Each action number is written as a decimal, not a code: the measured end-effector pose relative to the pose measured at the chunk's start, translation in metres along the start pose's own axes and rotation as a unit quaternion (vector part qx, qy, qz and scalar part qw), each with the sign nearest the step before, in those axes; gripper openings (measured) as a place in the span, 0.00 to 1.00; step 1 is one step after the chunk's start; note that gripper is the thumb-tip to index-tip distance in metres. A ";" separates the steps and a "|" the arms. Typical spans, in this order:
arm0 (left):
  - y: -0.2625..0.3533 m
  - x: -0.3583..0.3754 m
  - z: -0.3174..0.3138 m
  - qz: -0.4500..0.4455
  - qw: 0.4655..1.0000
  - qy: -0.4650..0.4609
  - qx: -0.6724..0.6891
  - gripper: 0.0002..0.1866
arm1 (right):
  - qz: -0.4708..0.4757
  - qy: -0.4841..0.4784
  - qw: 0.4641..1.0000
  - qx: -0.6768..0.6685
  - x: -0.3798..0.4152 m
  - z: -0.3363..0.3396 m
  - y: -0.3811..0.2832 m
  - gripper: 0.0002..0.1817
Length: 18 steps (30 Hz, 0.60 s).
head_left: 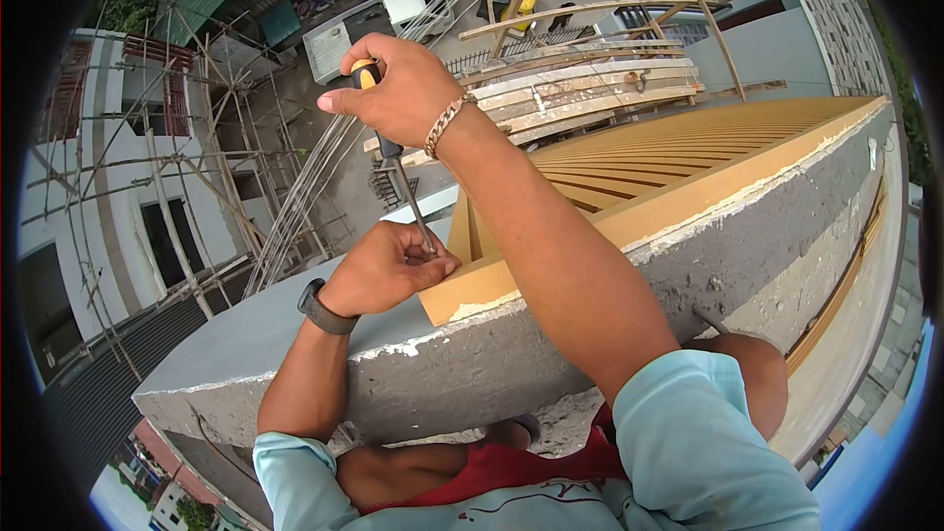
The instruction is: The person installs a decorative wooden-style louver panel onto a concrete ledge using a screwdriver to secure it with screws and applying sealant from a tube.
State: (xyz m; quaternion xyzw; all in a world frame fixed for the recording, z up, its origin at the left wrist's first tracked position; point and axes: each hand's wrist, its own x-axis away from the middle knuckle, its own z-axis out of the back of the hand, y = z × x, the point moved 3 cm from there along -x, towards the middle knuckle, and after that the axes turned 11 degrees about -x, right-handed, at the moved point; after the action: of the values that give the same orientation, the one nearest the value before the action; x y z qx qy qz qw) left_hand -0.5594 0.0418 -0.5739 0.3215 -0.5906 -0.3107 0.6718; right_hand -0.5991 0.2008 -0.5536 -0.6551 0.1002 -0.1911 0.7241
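My right hand [403, 88], with a chain bracelet at the wrist, is closed around the yellow and black handle of a screwdriver [411, 195]. The screwdriver's shaft slants down to my left hand [388, 267], which wears a dark watch. The fingers of my left hand are pinched around the shaft's lower end, at the near end of a tan slatted panel [610, 221]. The tip and anything small between those fingers are hidden.
A rough concrete ledge [452, 379] runs below the panel, with my knees behind it. Bundled cables [313, 182] pass beyond my hands. Pole scaffolding [167, 162] stands at left. Curved timber planks [600, 88] lie past the panel. The ground is far below.
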 end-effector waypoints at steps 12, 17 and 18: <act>0.001 0.000 0.000 0.020 1.000 0.000 -0.004 0.05 | -0.027 -0.017 0.998 -0.047 -0.003 0.000 0.000 0.14; -0.004 -0.001 0.000 0.013 1.000 0.001 -0.008 0.05 | 0.038 -0.030 0.991 -0.123 -0.009 -0.011 0.014 0.16; -0.004 -0.001 0.000 0.011 1.000 0.002 -0.008 0.05 | -0.027 -0.022 0.985 -0.171 -0.008 -0.009 0.011 0.15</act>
State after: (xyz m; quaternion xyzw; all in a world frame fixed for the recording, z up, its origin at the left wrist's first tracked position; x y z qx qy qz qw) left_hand -0.5601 0.0399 -0.5780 0.3101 -0.5903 -0.3073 0.6790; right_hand -0.6082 0.1960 -0.5660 -0.7761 0.0975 -0.1760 0.5977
